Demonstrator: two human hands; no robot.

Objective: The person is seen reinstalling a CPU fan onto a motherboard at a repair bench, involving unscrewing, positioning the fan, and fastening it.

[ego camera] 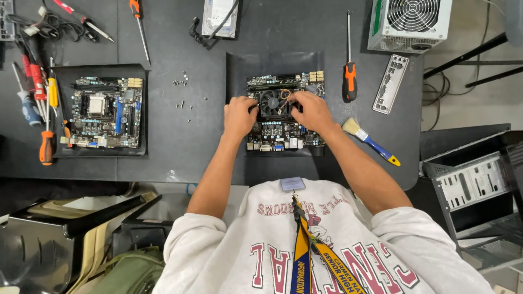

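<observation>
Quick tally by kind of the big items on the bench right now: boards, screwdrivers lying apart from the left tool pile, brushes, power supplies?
Green circuit boards: 2, one under both hands, one on the left mat
Orange-handled screwdrivers lying apart: 2, right of the board, top centre
Blue-and-yellow-handled paintbrush: 1
Grey metal power supply box with fan grille: 1
Total: 6

Fan (271,102) on motherboard (283,130), screwdriver (349,76) right, second board (103,111) left
</observation>
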